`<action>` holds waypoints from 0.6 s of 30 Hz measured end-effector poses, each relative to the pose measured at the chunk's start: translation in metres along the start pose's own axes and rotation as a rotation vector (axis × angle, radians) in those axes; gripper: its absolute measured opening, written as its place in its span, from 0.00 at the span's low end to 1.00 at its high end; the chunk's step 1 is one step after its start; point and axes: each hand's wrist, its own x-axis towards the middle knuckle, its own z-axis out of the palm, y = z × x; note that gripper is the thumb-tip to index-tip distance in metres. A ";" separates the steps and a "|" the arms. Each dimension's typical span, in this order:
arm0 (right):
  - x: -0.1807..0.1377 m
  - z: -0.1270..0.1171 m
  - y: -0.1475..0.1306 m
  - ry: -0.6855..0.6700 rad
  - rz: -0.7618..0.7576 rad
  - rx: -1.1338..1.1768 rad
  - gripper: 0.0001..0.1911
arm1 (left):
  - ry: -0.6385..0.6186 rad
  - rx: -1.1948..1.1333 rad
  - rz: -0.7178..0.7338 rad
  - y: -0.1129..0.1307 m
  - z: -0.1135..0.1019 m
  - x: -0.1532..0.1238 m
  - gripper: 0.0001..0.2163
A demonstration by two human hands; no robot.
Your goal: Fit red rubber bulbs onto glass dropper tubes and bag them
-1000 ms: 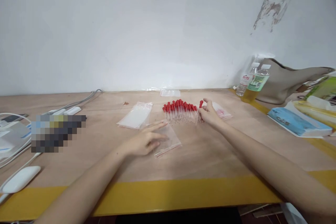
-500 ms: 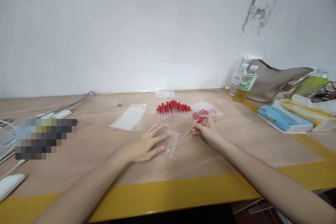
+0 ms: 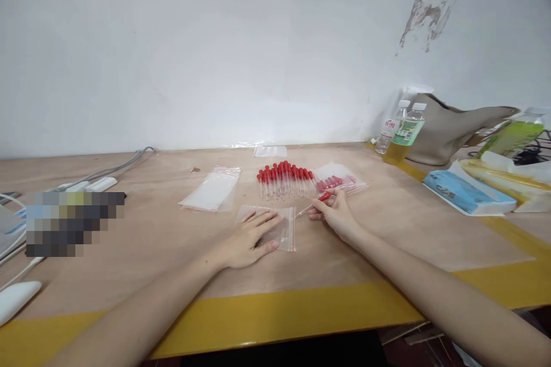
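Note:
My left hand (image 3: 253, 238) lies with fingers spread on a clear zip-lock bag (image 3: 284, 235), holding it down on the table. The bag's red-striped edge faces right. Between the fingertips of my right hand (image 3: 334, 215) is a glass dropper (image 3: 323, 197) with a red rubber bulb; its thin tube points left, at the bag's striped edge. I cannot tell whether the tip is inside the bag. Several more red-bulbed droppers (image 3: 284, 175) lie in a row just beyond. Filled bags (image 3: 338, 180) with red bulbs showing through lie behind my right hand.
A stack of flat bags (image 3: 210, 190) lies left of the droppers, and another bag (image 3: 270, 151) near the wall. Bottles (image 3: 402, 135), a grey-brown bag (image 3: 434, 126) and a blue tissue pack (image 3: 469, 192) stand on the right. Cables (image 3: 107, 167) and a white mouse (image 3: 19, 301) are on the left.
My left hand has shifted slightly right and flattened over the bag, which now lies straighter. My right hand has moved a little left, bringing the dropper's tip to the bag's edge.

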 end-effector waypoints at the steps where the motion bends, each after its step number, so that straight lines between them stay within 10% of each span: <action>1: 0.001 -0.001 -0.001 0.010 -0.015 -0.021 0.26 | 0.011 -0.005 -0.016 0.001 0.001 0.000 0.25; 18: -0.002 0.003 0.001 -0.001 -0.033 0.013 0.26 | 0.054 0.003 -0.045 0.004 0.006 0.003 0.24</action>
